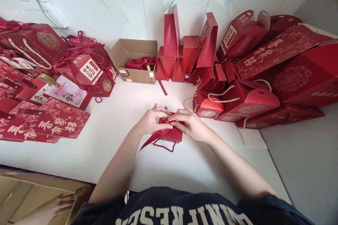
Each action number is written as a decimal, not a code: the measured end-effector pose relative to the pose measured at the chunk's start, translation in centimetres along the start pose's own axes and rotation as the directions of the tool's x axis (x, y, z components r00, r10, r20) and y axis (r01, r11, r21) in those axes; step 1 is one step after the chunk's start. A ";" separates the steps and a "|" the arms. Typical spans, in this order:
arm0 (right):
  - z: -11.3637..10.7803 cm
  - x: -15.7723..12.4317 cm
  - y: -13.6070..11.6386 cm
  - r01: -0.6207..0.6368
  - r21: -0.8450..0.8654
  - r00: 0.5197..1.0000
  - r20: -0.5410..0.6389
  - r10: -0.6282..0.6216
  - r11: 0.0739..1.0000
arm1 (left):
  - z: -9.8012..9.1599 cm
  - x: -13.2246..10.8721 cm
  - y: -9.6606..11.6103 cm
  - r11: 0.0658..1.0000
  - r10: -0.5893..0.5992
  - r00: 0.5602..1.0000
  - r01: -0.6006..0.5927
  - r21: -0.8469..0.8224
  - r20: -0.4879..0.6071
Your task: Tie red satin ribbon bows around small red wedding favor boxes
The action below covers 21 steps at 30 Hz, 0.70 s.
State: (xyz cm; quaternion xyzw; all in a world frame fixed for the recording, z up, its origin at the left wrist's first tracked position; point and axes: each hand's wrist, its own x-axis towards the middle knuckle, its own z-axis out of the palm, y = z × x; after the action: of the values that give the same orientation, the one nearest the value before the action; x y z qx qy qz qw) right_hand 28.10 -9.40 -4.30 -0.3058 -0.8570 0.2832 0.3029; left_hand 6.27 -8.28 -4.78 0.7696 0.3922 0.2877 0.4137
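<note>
On my feed, L hand (pixel 150 121) & R hand (pixel 194 123) both pinch ribbon (pixel 152 138) atop red box (pixel 175 135); prob. knot-tying step. Next calls for even pull, I'd say.

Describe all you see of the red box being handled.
The red box looks like smooth card and rests on the white table. A red cord loops out from its near side; red ribbon lies on top, one tail extending past its left edge. The left hand and right hand meet over it, pinching the ribbon, hiding part of the top.
</note>
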 end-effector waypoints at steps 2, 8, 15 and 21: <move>0.3 0.0 0.0 -0.020 0.016 1.000 -0.021 0.021 1.000 | 0.1 0.0 0.1 1.000 0.000 1.000 0.000 -0.012 -0.006; 0.0 0.0 0.2 -0.115 0.171 0.991 -0.048 0.125 0.979 | 0.2 -0.1 -0.5 1.000 -0.009 1.000 0.008 -0.026 -0.018; -0.7 -0.1 0.0 -0.173 0.185 0.983 -0.030 0.181 0.968 | 0.4 -0.1 -1.2 0.999 0.035 0.997 -0.036 -0.020 -0.065; -0.2 -0.1 0.1 -0.152 0.131 0.983 -0.086 0.164 0.980 | 0.6 -0.1 -0.8 0.999 -0.019 0.997 0.015 -0.049 -0.077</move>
State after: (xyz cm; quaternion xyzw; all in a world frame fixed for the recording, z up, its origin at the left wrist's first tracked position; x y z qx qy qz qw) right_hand 28.38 -9.32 -4.25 -0.3670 -0.7951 0.3441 0.3388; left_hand 6.39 -8.36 -5.77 0.7443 0.4072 0.3232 0.4193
